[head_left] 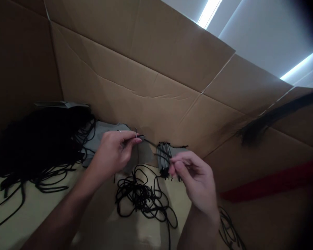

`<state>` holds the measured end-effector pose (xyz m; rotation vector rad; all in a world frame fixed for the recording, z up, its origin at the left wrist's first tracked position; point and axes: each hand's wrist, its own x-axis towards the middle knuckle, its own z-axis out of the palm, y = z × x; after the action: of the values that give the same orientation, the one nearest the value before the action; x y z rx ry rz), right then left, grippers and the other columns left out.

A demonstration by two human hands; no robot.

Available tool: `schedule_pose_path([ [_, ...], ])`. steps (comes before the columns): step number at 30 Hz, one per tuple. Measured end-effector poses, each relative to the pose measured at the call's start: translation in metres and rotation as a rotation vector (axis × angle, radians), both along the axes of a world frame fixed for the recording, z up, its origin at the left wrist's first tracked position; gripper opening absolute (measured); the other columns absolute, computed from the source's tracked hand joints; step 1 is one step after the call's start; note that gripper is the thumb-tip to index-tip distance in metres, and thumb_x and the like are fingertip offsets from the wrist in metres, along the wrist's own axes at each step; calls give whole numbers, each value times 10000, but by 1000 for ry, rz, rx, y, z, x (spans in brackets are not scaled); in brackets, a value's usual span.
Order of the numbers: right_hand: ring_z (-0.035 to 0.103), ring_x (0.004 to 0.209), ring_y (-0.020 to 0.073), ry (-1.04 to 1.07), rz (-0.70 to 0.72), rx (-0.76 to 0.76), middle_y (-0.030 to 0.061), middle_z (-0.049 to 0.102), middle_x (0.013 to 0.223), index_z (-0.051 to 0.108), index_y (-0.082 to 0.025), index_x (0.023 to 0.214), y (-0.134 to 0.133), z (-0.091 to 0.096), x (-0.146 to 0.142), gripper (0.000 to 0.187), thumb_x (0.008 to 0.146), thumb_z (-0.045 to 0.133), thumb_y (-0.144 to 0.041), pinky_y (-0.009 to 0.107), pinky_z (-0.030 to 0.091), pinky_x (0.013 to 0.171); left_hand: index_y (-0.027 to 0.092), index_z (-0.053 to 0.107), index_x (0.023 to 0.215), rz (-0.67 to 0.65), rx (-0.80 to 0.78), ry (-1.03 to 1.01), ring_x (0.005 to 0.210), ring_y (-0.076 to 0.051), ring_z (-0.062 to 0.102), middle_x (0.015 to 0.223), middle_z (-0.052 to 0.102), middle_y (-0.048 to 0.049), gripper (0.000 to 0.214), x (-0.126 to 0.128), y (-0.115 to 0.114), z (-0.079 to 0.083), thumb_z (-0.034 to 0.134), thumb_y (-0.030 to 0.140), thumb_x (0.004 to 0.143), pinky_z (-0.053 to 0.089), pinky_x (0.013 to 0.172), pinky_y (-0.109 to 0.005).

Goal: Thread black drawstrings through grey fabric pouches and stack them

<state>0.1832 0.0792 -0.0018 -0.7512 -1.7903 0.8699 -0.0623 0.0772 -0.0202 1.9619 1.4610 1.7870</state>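
Note:
My left hand is closed in a pinch on the end of a thin black cord. That cord runs right to a small grey card wound with black cord, which my right hand grips with bent fingers. Both hands hover a little above the tabletop, in front of the cardboard wall. Below them lies a loose tangle of black cord.
A tall brown cardboard wall encloses the back and sides. A big heap of black cords lies at the left beside grey cards. A black cord bundle hangs at the right over a red strip. More cord lies bottom right.

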Motion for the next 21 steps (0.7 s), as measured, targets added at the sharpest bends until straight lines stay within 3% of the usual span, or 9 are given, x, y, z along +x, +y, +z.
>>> schedule_pose_path([
  [4,796,708,191,-23,113,-27,49,846,862,836,-303,1114,-22,9,18,233,1063,621,-229,302,673,638,231,787,693,120,-6,69,568,-216,644,666,758,-53,267,-7,12,-10,664,205,928,416,609,-316],
  [7,834,787,232,-102,94,57,53,870,939,832,-336,1186,-35,12,22,300,1019,668,-147,345,707,688,228,740,655,144,-37,120,585,-218,634,658,740,-52,287,-8,19,-16,665,189,928,394,618,-317],
  [11,727,670,199,-48,16,295,33,774,741,836,-251,995,-38,15,27,125,1009,720,-209,314,612,584,196,711,692,203,-100,250,646,-223,675,704,757,-65,290,-5,23,-22,621,152,964,403,638,-312],
  [13,657,671,183,17,-13,342,23,682,706,785,-211,929,-38,16,30,150,1037,687,-243,321,573,607,185,715,722,224,-130,309,674,-220,696,732,774,-68,284,-4,25,-25,601,134,978,419,649,-308],
  [17,661,775,168,-121,-81,299,17,679,826,729,-232,985,-35,15,30,93,1026,673,-169,291,567,689,183,727,734,216,-109,330,643,-196,691,713,773,-47,283,-3,24,-25,605,129,983,429,628,-294],
  [21,699,831,153,-349,-175,233,20,740,1020,725,-272,1144,-20,3,12,140,1007,727,-245,277,582,742,181,760,809,169,32,252,652,-185,717,752,798,-33,223,1,17,-18,624,122,976,470,633,-281],
])
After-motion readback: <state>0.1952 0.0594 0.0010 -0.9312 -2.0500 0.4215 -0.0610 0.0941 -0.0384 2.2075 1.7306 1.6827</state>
